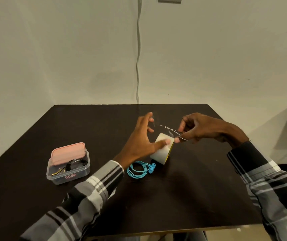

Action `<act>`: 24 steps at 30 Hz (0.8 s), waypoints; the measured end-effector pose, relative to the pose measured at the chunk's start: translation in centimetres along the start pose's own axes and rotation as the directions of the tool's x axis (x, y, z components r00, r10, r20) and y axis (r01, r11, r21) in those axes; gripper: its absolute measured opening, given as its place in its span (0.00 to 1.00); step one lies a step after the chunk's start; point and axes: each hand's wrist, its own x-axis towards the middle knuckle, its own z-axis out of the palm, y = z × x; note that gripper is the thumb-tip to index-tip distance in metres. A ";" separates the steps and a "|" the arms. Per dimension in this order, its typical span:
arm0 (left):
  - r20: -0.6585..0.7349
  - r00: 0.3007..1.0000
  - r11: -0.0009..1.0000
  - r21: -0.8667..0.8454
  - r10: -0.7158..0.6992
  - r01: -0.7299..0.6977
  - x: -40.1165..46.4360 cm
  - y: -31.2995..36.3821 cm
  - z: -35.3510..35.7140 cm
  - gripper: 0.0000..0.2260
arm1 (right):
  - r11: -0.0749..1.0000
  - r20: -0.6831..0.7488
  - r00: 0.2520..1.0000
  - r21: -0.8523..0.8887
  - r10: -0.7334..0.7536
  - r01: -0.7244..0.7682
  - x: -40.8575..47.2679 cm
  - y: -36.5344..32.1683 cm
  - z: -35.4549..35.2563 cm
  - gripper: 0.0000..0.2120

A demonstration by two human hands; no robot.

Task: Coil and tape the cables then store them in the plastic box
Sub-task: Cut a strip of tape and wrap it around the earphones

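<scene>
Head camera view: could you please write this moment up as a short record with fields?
Left hand: fingers spread, thumb pressing the tape roll
Right hand: holds small scissors at a clear strip pulled from the roll
Blue earphone cable: coiled, on the table, near the roll, no tape visible
Plastic box: left of the cable, pink lid askew, dark cable inside

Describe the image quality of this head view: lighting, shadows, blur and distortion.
Head view: dim, warm light; a soft shadow falls on the wall at right; wide-angle bending curves the table edges; the left hand fingertips and the thin scissors in the right hand look slightly motion-blurred; no strong glare.
</scene>
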 end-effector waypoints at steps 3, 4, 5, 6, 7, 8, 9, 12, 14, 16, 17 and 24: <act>0.031 0.990 0.991 0.034 -0.134 0.133 -0.8 0.9 1.5 0.58 | 1.000 -0.015 1.000 0.002 0.004 -0.004 0.0 -0.1 0.3 0.17; 0.020 0.989 0.987 0.072 -0.147 0.145 -0.9 1.2 2.0 0.59 | 1.000 -0.022 1.000 -0.001 0.003 -0.003 -0.1 -0.2 0.4 0.17; 0.000 0.989 0.983 0.109 -0.149 0.148 -0.9 1.4 2.4 0.60 | 1.000 -0.027 1.000 -0.006 0.003 -0.003 -0.1 -0.3 0.5 0.17; -0.021 0.988 0.980 0.128 -0.152 0.153 -0.8 1.5 2.6 0.59 | 1.000 -0.032 0.999 -0.014 0.005 -0.005 -0.1 -0.3 0.5 0.17; -0.039 0.987 0.979 0.130 -0.156 0.160 -0.8 1.5 2.8 0.59 | 1.000 -0.036 0.999 -0.028 0.008 -0.009 -0.1 -0.3 0.5 0.17; -0.052 0.986 0.978 0.126 -0.160 0.165 -0.7 1.5 2.9 0.59 | 0.999 -0.044 0.999 -0.047 0.010 -0.012 -0.2 -0.2 0.5 0.17; -0.058 0.985 0.978 0.126 -0.162 0.168 -0.6 1.4 2.9 0.58 | 0.998 -0.063 0.998 -0.067 0.013 -0.017 -0.3 -0.2 0.3 0.17; -0.062 0.984 0.979 0.104 -0.169 0.175 -0.4 1.1 2.5 0.57 | 0.995 -0.194 0.981 -0.093 0.024 -0.043 -0.6 0.2 -0.7 0.18; -0.050 0.979 0.980 0.027 -0.196 0.198 -0.2 0.7 2.1 0.57 | 0.993 -0.318 0.948 -0.101 0.023 -0.058 -1.0 0.5 -1.4 0.19; -0.038 0.974 0.972 -0.080 -0.226 0.222 -0.1 0.2 1.8 0.56 | 0.991 -0.425 0.905 -0.114 0.012 -0.066 -1.4 0.8 -1.5 0.18; -0.033 0.970 0.962 -0.141 -0.241 0.234 0.0 0.0 1.8 0.54 | 0.991 -0.457 0.889 -0.116 0.005 -0.065 -1.7 0.9 -1.3 0.16; 0.100 0.933 0.814 -0.462 -0.347 0.352 1.5 -1.1 3.5 0.46 | 0.997 -0.546 0.837 -0.019 0.047 -0.069 -2.9 2.4 3.3 0.12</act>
